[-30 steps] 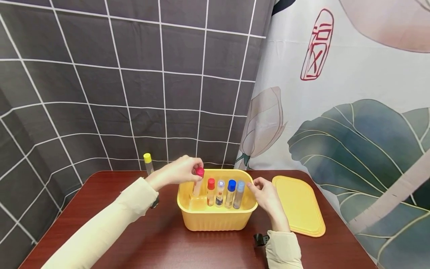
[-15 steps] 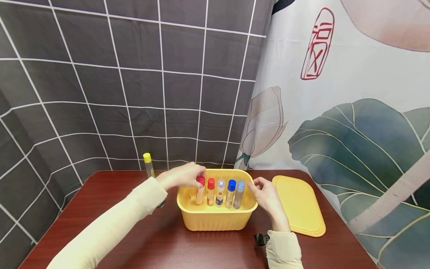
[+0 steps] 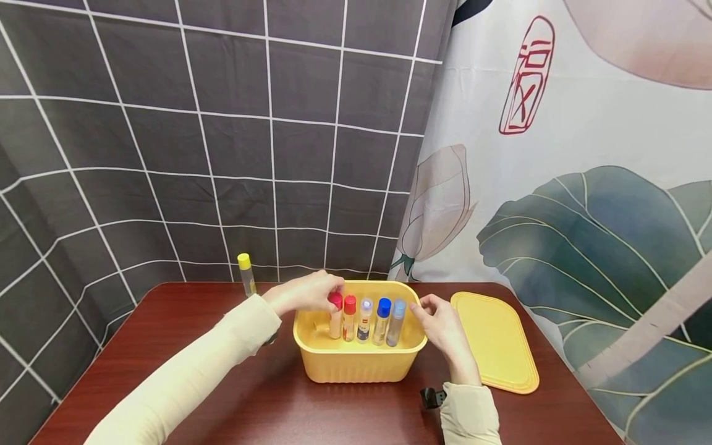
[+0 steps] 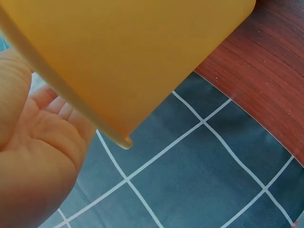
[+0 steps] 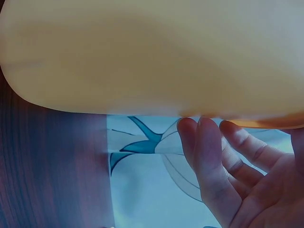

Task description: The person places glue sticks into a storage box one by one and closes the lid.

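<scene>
The left hand (image 3: 305,292) is reaching over the far left rim of the yellow bin (image 3: 356,361), its fingertips pinching the cap of the pink-capped bottle (image 3: 335,314), which is standing upright inside the bin at the left end of a row. The right hand (image 3: 442,326) is resting against the bin's right rim with its fingers relaxed and slightly spread, grasping nothing; the right wrist view is showing those fingers (image 5: 209,161) lying along the bin's edge.

Just beside the pink-capped bottle, the red-capped bottle (image 3: 348,317) is standing upright, then a clear-capped bottle (image 3: 364,318), a blue-capped bottle (image 3: 382,320) and a pale blue-capped bottle (image 3: 396,321), all in one line across the bin. Whether neighbouring bottles are touching is hard to tell.

The bin is sitting near the middle of a dark reddish wood-grain desk (image 3: 267,395). To its right, a little apart, the yellow lid (image 3: 494,340) is lying flat on the desk. Well apart from the bin, at the far left edge of the desk, a yellow-capped bottle (image 3: 246,272) is standing upright by the backdrop.

Behind the desk a dark grey cloth with a white grid (image 3: 194,142) is hanging on the left. On the right a pale curtain (image 3: 584,154) printed with large green leaves, a flower bud and a red seal mark is covering the rest of the background.
</scene>
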A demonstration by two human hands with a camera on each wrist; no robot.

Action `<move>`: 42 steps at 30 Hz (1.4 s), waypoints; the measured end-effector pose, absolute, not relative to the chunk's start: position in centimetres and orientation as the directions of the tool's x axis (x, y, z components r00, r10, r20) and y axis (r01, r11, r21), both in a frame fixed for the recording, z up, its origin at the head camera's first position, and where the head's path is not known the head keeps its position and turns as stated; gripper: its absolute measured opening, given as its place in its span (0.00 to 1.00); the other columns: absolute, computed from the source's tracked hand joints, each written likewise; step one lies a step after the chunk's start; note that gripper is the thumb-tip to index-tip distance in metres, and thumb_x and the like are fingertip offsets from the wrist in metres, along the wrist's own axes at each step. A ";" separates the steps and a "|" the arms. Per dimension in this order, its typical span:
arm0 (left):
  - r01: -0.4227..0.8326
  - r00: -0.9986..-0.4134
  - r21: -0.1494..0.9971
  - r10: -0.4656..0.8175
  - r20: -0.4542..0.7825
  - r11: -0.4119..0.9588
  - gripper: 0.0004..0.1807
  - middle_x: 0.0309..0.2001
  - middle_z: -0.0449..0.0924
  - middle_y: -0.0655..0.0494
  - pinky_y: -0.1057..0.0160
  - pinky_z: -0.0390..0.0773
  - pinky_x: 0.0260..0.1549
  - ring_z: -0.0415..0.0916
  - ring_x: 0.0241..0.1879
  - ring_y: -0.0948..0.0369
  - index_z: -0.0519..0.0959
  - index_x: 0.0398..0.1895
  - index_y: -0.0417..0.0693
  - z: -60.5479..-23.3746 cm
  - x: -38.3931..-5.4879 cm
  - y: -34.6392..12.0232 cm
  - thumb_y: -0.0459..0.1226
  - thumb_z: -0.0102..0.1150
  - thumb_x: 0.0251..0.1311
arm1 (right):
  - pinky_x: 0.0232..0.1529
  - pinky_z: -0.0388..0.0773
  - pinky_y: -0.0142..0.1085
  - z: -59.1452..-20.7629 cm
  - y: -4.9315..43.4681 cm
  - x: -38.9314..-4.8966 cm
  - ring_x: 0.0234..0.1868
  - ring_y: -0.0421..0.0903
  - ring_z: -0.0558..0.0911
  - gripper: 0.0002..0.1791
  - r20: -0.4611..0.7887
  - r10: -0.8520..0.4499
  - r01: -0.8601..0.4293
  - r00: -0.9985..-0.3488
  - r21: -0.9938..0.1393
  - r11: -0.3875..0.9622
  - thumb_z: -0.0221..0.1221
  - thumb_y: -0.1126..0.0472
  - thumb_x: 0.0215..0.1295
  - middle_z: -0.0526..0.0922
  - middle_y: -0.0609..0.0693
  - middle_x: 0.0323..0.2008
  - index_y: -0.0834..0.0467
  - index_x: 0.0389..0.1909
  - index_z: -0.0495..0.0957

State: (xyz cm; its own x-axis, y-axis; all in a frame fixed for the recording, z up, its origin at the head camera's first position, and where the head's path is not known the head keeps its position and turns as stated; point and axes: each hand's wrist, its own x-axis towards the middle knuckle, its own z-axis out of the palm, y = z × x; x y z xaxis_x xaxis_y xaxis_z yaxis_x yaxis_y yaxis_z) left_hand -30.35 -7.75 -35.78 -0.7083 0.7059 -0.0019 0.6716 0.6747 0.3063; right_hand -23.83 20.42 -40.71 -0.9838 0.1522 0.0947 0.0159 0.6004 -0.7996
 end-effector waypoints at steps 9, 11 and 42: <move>0.692 -0.689 0.307 0.725 0.009 0.654 0.09 0.22 0.73 0.65 0.67 0.72 0.26 0.70 0.25 0.65 0.77 0.31 0.50 -36.6 -30.4 -7.6 0.34 0.70 0.52 | 0.26 0.69 0.36 -40.9 20.4 -23.8 0.26 0.47 0.72 0.10 0.139 0.144 -0.024 -0.980 -0.796 0.604 0.61 0.57 0.66 0.72 0.51 0.23 0.62 0.36 0.78; 0.692 -0.687 0.315 0.727 0.009 0.650 0.09 0.22 0.73 0.64 0.67 0.73 0.26 0.70 0.24 0.65 0.77 0.31 0.50 -36.7 -30.4 -7.5 0.33 0.70 0.52 | 0.26 0.70 0.36 -40.9 20.4 -23.8 0.26 0.47 0.72 0.10 0.138 0.144 -0.025 -0.980 -0.799 0.601 0.61 0.57 0.66 0.72 0.51 0.23 0.62 0.36 0.78; 0.549 -0.817 0.323 0.577 0.012 0.771 0.40 0.59 0.74 0.53 0.49 0.74 0.54 0.73 0.56 0.55 0.71 0.65 0.52 -33.4 -28.5 -9.8 0.55 0.72 0.50 | 0.27 0.71 0.36 -40.8 20.5 -23.9 0.27 0.48 0.73 0.11 0.125 0.144 -0.012 -0.982 -0.796 0.606 0.61 0.56 0.67 0.73 0.52 0.24 0.61 0.36 0.78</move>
